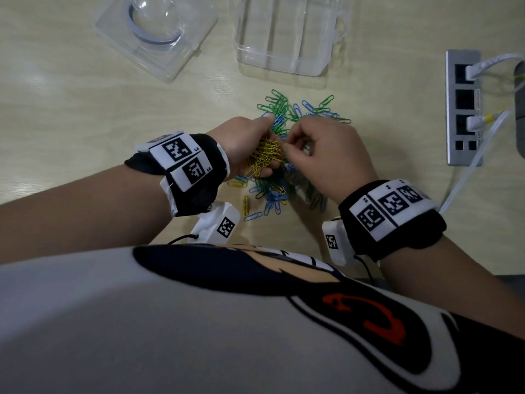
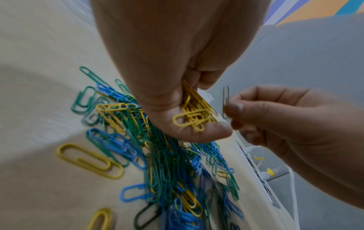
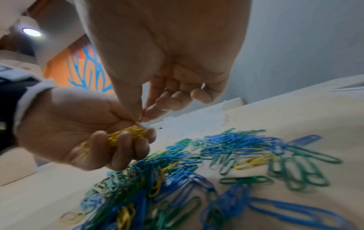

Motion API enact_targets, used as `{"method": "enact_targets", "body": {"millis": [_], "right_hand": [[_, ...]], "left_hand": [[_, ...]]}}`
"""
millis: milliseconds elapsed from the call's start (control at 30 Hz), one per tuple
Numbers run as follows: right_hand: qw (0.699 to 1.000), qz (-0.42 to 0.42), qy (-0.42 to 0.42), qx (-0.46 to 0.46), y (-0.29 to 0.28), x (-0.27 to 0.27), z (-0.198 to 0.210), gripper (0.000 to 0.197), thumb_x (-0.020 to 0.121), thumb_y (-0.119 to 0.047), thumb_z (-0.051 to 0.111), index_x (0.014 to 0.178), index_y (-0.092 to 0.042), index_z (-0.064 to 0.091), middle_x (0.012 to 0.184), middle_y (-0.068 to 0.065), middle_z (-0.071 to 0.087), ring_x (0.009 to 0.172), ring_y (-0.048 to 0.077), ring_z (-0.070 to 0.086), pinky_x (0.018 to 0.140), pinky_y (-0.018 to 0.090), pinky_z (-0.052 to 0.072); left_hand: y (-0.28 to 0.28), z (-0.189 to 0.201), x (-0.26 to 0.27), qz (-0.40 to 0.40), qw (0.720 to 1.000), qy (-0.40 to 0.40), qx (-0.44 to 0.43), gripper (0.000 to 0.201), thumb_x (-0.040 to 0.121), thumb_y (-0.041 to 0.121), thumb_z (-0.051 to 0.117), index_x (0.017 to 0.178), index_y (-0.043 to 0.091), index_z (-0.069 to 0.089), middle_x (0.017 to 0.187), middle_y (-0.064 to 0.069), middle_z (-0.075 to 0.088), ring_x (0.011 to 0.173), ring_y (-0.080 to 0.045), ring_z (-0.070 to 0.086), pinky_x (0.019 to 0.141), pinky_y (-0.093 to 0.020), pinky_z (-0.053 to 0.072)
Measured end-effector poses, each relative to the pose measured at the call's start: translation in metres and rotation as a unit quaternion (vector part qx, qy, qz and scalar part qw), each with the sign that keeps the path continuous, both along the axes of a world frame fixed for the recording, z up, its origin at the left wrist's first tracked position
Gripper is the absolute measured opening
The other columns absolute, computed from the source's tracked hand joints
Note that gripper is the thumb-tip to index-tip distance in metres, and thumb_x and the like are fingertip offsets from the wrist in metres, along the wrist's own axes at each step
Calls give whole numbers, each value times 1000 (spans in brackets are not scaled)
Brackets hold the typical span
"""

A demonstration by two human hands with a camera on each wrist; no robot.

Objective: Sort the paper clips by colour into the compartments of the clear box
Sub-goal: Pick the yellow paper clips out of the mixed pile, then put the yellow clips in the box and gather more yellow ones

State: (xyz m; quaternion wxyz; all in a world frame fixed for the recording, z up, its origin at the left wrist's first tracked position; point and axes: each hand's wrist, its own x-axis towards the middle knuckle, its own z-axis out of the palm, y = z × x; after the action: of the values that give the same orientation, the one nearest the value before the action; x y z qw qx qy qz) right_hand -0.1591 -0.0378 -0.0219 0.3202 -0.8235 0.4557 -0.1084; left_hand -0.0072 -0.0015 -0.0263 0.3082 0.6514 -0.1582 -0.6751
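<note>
Head view is showing the left hand (image 1: 241, 143) cupping a bunch of yellow clips (image 1: 265, 159) above the mixed pile (image 1: 287, 177) on the desk (image 1: 71, 115), while the right hand (image 1: 326, 155) is pinching one clip (image 2: 225, 102); the clear box (image 1: 284, 35) is lying beyond.

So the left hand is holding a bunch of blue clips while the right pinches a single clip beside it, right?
Not blue: the bunch of clips in the left hand is yellow, as the left wrist view shows. The right hand does pinch a single clip beside it.

Mixed clips (image 1: 279, 177) heaped, clear box (image 1: 284, 32) empty
</note>
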Motion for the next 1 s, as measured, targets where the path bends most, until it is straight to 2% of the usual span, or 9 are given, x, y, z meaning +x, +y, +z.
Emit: {"method": "enact_targets", "body": {"millis": [133, 267, 400, 467, 567, 633, 667, 800, 1000], "right_hand": [[1000, 0, -17, 7, 1, 10, -2, 14, 85, -32, 61, 90, -23, 70, 83, -8, 66, 76, 9, 58, 72, 30, 47], [999, -35, 19, -15, -9, 2, -9, 16, 89, -25, 56, 97, -20, 68, 96, -1, 65, 91, 18, 60, 80, 32, 47], [994, -53, 89, -26, -30, 1, -13, 32, 91, -26, 53, 121, -19, 56, 128, 3, 46, 104, 24, 57, 87, 34, 45], [993, -56, 94, -42, -43, 8, -16, 43, 90, -26, 54, 132, -19, 47, 141, 1, 36, 109, 26, 55, 88, 34, 44], [991, -42, 125, -31, -61, 20, -20, 61, 89, -25, 55, 145, -21, 31, 158, -4, 16, 125, 28, 47, 100, 42, 43], [985, -28, 166, -25, -68, 25, -22, 66, 91, -23, 52, 149, -22, 23, 160, -6, 10, 128, 29, 44, 103, 42, 40], [984, -23, 174, -28, -70, 26, -23, 65, 91, -20, 51, 150, -21, 22, 159, -5, 13, 128, 30, 43, 103, 41, 39], [989, -14, 141, -50, -65, 24, -18, 51, 92, -10, 48, 141, -16, 38, 145, 5, 36, 116, 31, 50, 90, 37, 43], [990, 38, 128, -51, -38, 17, -12, 42, 95, -17, 47, 137, -17, 44, 132, 5, 46, 106, 24, 54, 84, 32, 41]], "left_hand": [[1, 0, 0, -4, 1000, 11, 4, 37, 101, 38, 41, 94, 6, 59, 71, -9, 61, 56, -17, 60, 49, -24, 51], [2, 2, 7, -13, 1000, 3, 15, 41, 102, 36, 40, 84, 6, 62, 61, -7, 60, 50, -15, 60, 45, -22, 50], [-3, 10, 18, -17, 1000, -10, 9, 43, 102, 35, 38, 83, 6, 62, 59, -9, 60, 46, -14, 58, 42, -20, 48], [-8, 14, 24, -16, 1000, -15, 1, 43, 102, 35, 37, 83, 6, 62, 62, -10, 60, 48, -15, 59, 43, -20, 48], [-15, 19, 31, -14, 1000, -23, -12, 43, 103, 34, 36, 83, 5, 62, 60, -11, 59, 49, -17, 56, 44, -20, 48], [-19, 22, 34, -13, 999, -25, -21, 43, 103, 33, 35, 82, 5, 61, 57, -10, 59, 48, -18, 55, 44, -20, 47], [-21, 22, 35, -12, 999, -27, -24, 44, 103, 33, 35, 82, 5, 61, 57, -10, 59, 48, -18, 55, 44, -19, 47], [-30, 23, 39, 0, 999, -30, -37, 44, 102, 33, 36, 80, 5, 61, 59, -11, 59, 53, -21, 55, 47, -20, 47], [-43, 28, 40, 24, 998, -26, -57, 43, 103, 32, 35, 82, 4, 59, 64, -12, 58, 54, -19, 58, 46, -21, 48]]}}
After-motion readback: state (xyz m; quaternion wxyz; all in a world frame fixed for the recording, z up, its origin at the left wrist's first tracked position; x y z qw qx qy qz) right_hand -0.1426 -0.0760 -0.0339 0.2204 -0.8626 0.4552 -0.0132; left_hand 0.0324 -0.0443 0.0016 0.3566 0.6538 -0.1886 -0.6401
